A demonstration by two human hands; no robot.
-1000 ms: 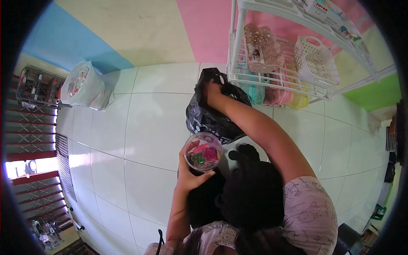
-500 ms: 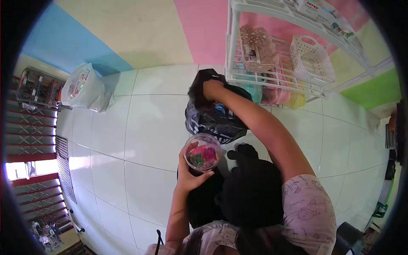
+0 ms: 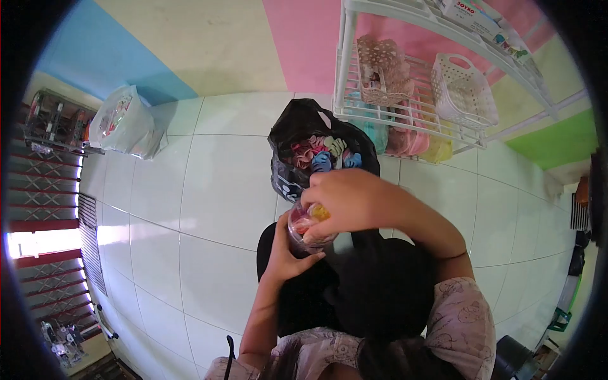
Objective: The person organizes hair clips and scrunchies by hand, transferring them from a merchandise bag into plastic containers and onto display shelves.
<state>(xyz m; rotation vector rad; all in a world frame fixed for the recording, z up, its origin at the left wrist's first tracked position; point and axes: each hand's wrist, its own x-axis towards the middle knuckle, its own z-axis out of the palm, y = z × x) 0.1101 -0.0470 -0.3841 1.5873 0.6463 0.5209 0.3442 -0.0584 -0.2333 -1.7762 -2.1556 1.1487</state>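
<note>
Looking down through the head camera, I take the black plastic bag (image 3: 288, 130) as my landmark; it sits on the white tiled floor (image 3: 218, 177) with its mouth open, and crumpled pieces (image 3: 322, 158) in blue, pink, red and pale green show inside. On the near side of that bag, I have the clear cup (image 3: 303, 244) in the left hand (image 3: 286, 258), whose grip is clamped around the cup's side, the thumb across the lower part. I see the right hand (image 3: 345, 201) just in front of the bag, over the cup's mouth, with fingers bent down and the thumb at the rim. A yellow piece (image 3: 320, 213) shows beneath those fingers, next to reddish contents (image 3: 303, 225) in the cup; I cannot tell whether the right grip is pinched together on anything or apart. The cup's upper edge is very near the bag, and I cannot tell if they touch. To the right of the bag and beyond it, I see a white rack (image 3: 340, 82) carrying a brown-and-white dotted basket (image 3: 386, 95) and a white basket (image 3: 465, 104), with teal, pink and yellow containers (image 3: 410, 140) lower down. Well apart to the bag's left, a white plastic bag (image 3: 136, 130) stands filled near the wall (image 3: 209, 50).
</note>
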